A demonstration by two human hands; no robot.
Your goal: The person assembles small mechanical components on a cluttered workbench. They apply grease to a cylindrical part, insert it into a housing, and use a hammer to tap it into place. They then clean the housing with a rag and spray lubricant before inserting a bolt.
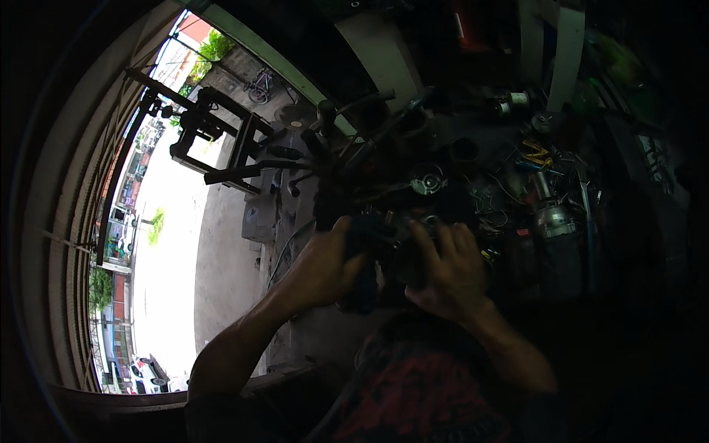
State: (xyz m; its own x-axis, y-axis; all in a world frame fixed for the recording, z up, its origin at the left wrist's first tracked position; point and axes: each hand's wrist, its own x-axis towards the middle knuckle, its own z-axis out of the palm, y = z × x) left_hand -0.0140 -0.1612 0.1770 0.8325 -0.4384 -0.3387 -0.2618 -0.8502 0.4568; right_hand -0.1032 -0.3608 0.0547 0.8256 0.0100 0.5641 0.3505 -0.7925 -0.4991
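Observation:
Both my hands are close together over the dark workbench. The fingers of my left hand [330, 266] are closed round a dark bluish thing [360, 284], perhaps a cloth, whose shape is lost in shadow. My right hand [452, 273] curls its fingers over a dark part beside it, too dim to name. Just beyond the hands is a round, shiny metal part [428, 179] with a hole at its centre.
To the right lie a rounded metal housing [554, 221], yellow-handled pliers [538, 155], loose wires [491, 210] and a long metal tool [586, 199]. Dark bars [258, 171] and a black metal frame [214, 133] stand at the left, before a bright opening onto a yard.

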